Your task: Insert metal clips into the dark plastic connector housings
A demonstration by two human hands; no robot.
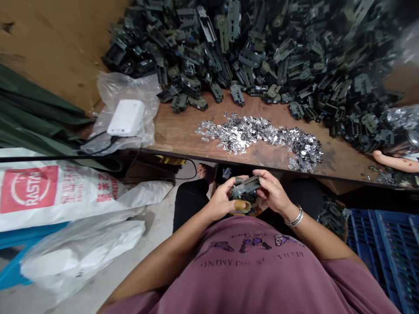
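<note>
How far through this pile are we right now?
Done: cannot tell; no finished pieces clearly show. In hand: both the left hand and right hand grip one dark plastic part over the lap. Left: a big heap of dark parts and a spread of small metal clips on the bench.

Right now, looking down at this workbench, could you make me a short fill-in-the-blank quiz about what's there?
1. Both hands, the left hand and the right hand, hold one dark ____ part over the lap.
2. The shiny metal clips lie in a loose heap on the ____ workbench.
3. The white box rests on a clear plastic ____.
4. The right wrist wears a silver ____.

Missing words: plastic; wooden; bag; bangle
</note>
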